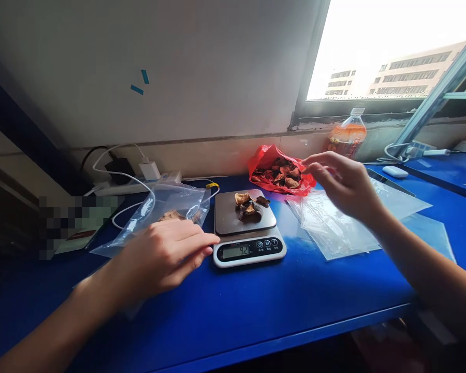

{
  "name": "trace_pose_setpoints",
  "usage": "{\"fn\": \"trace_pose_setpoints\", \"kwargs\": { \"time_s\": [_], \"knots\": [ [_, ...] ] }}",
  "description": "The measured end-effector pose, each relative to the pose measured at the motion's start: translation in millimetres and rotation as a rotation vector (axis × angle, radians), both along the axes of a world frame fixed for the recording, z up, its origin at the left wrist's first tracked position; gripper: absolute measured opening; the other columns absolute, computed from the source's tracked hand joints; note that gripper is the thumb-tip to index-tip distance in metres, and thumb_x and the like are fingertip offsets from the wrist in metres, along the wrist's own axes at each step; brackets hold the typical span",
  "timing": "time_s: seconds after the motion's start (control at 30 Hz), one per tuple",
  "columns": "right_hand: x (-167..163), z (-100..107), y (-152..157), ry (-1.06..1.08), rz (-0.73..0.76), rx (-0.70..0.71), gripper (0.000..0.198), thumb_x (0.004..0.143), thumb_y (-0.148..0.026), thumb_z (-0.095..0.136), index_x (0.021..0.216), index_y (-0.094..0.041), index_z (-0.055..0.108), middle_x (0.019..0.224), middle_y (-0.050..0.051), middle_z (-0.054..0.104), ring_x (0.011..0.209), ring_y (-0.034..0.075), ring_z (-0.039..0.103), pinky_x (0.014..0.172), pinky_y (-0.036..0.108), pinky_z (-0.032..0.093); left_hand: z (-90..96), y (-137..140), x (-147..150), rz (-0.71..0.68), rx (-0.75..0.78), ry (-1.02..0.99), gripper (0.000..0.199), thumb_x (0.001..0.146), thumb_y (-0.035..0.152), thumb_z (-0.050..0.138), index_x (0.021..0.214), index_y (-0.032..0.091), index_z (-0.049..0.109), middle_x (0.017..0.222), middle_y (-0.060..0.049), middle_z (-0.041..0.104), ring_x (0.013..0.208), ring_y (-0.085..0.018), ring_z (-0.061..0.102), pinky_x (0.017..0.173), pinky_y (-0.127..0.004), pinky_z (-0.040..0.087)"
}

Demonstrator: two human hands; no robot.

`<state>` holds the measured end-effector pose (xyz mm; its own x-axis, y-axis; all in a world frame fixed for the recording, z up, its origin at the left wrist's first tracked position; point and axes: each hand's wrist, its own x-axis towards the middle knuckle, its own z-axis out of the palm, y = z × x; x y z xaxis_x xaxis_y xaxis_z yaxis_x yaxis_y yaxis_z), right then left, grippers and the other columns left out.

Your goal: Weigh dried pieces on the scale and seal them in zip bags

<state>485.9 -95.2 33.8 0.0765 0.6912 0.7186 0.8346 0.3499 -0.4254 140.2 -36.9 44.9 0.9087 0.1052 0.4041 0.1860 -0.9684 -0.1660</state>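
Note:
A kitchen scale (221,225) stands on the blue table, with several dried brown slices (251,211) on its steel plate. Its display (236,252) appears to read 9.2. My left hand (171,254) hovers at the scale's left edge, fingers stretched out, thumb a little apart, nothing visible in it. A clear plastic bag (194,199) with a brown slice (171,215) inside lies behind that hand, partly hidden. At the right rim of a red plastic bag (262,155) full of dried slices (287,173) is my right hand (344,181). Its fingers are loosely bent and apart; contact with the bag is unclear.
Flat clear bags (334,228) lie under my right forearm, beside a dark tablet-like object (392,182). A drink bottle (349,134) stands by the window. White cables (130,176) and a charger (149,170) run along the wall. A white case (395,172) sits at right.

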Motion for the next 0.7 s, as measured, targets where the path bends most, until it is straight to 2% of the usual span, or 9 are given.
{"fn": "trace_pose_setpoints", "kwargs": {
  "time_s": [0.1,0.2,0.3,0.43,0.53,0.7],
  "knots": [
    [34,-7,-2,-0.05,-0.079,-0.179,0.029,0.092,-0.046,0.053,0.094,-0.022,0.069,0.087,0.007,0.073,0.075,0.022,0.067,0.064,0.033,0.049,0.6,-3,1,-0.02,0.007,-0.01,0.026,0.096,0.015,0.046,0.101,0.018,0.071,0.08,-0.004,0.073,0.069,-0.017,0.068,0.066,-0.029,0.053],
    [50,-23,11,-0.129,-0.108,-0.308,0.03,0.091,-0.045,0.053,0.087,-0.021,0.07,0.085,0.007,0.074,0.069,0.021,0.066,0.06,0.033,0.047,1.0,-4,3,-0.034,-0.009,-0.013,0.025,0.093,0.013,0.048,0.098,0.018,0.072,0.078,-0.004,0.073,0.067,-0.016,0.067,0.063,-0.028,0.053],
    [45,-33,22,-0.218,-0.024,-0.327,0.026,0.091,-0.038,0.051,0.089,-0.021,0.071,0.09,0.008,0.075,0.077,0.022,0.067,0.065,0.034,0.05,0.9,-3,3,-0.03,-0.004,-0.013,0.026,0.094,0.014,0.048,0.099,0.018,0.072,0.078,-0.004,0.074,0.067,-0.016,0.068,0.065,-0.028,0.054],
    [37,-31,21,-0.348,0.073,-0.29,0.026,0.091,-0.029,0.049,0.099,-0.023,0.072,0.099,0.008,0.075,0.083,0.022,0.068,0.072,0.036,0.053,-0.8,-2,1,-0.039,-0.008,-0.015,0.026,0.094,0.014,0.048,0.101,0.018,0.072,0.084,-0.004,0.075,0.073,-0.017,0.07,0.072,-0.03,0.056],
    [50,-30,20,-0.373,0.11,-0.326,0.029,0.091,-0.027,0.047,0.106,-0.026,0.072,0.107,0.006,0.074,0.089,0.022,0.069,0.078,0.038,0.055,-1.2,-3,0,-0.049,-0.014,-0.005,0.025,0.094,0.014,0.048,0.102,0.018,0.072,0.085,-0.004,0.075,0.073,-0.018,0.069,0.071,-0.03,0.055],
    [94,-50,27,-0.335,-0.032,-0.451,0.031,0.076,-0.019,0.058,0.103,-0.025,0.074,0.108,0.007,0.075,0.091,0.026,0.07,0.081,0.041,0.057,1.4,-5,0,-0.049,0.019,-0.013,0.027,0.095,0.014,0.046,0.101,0.017,0.072,0.081,-0.005,0.074,0.071,-0.018,0.069,0.07,-0.03,0.055]
  ]
}}
